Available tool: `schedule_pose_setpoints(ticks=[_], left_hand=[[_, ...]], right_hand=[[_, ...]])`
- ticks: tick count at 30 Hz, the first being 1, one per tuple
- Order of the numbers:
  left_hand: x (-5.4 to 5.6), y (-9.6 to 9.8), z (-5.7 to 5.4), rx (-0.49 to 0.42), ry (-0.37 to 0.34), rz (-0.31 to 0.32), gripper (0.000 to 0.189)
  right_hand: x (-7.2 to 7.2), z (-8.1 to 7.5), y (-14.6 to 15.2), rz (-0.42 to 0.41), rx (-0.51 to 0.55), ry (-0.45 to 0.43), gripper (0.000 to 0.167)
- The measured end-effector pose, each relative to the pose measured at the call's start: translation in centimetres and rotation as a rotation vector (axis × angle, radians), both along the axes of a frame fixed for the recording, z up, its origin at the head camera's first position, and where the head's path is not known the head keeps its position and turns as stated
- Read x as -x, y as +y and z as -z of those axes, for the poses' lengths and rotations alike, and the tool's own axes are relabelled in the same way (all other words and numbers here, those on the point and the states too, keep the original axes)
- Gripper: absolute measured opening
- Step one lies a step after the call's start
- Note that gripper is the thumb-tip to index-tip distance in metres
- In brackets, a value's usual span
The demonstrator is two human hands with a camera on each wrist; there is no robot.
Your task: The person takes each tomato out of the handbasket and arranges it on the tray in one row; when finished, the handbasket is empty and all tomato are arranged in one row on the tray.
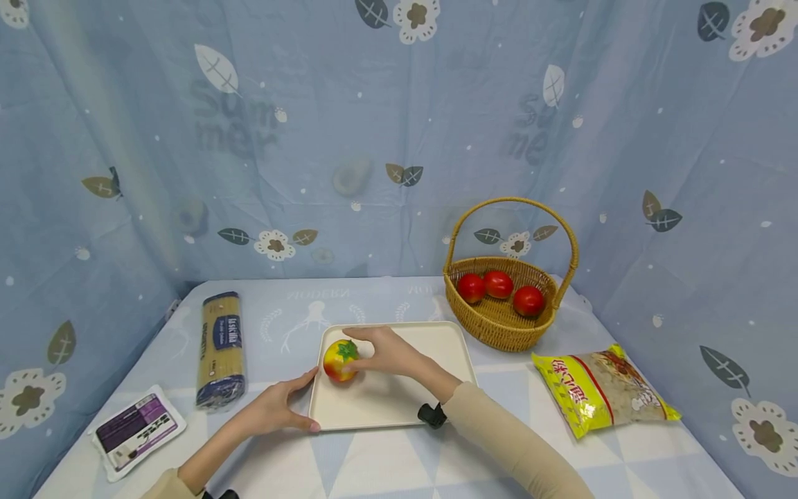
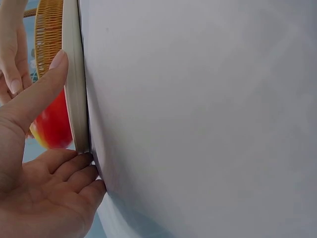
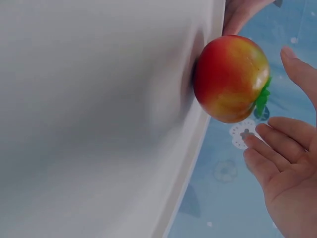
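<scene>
right hand point(image 1: 388, 350) open, gripping nothing, just above red-yellow fruit point(image 1: 337, 362) at left end of cream tray point(image 1: 380, 403); my left hand point(image 1: 277, 409), fingers loose, touches tray edge. pale patterned tablecloth point(image 1: 386, 466), blue floral curtain point(image 1: 374, 104) behind.

Glossy fruit point(image 3: 229, 79), smooth matt tray point(image 1: 386, 410), woven wicker basket point(image 1: 495, 334)

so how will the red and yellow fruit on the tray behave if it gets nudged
The fruit will probably roll, being round, though the raised rim of the tray might stop it. Its glossy skin could be slippery. It looks firm, with no dents showing.
</scene>
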State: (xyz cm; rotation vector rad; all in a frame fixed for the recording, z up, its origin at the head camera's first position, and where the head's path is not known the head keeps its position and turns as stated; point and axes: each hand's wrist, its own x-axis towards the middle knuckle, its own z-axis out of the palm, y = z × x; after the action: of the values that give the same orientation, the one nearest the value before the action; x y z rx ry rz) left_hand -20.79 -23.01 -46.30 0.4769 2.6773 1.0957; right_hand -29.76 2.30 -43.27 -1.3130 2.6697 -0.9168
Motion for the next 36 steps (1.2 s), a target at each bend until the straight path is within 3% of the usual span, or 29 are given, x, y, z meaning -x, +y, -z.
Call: schedule_pose_setpoints(ticks=[9,21,36], left_hand=[[0.1,0.0,0.2,-0.023,0.002,0.002,0.110],[-0.1,-0.1,0.3,-0.015,0.010,-0.003,0.110],[-0.2,0.1,0.2,-0.016,-0.003,-0.012,0.110]], right_hand=[[-1.1,-0.7,2.8,0.023,0.083,0.050,0.073],[-2.3,-1.3,6.2,0.076,0.111,0.040,0.078],[-0.9,-2.2,11.4,0.155,0.168,0.171,0.072]])
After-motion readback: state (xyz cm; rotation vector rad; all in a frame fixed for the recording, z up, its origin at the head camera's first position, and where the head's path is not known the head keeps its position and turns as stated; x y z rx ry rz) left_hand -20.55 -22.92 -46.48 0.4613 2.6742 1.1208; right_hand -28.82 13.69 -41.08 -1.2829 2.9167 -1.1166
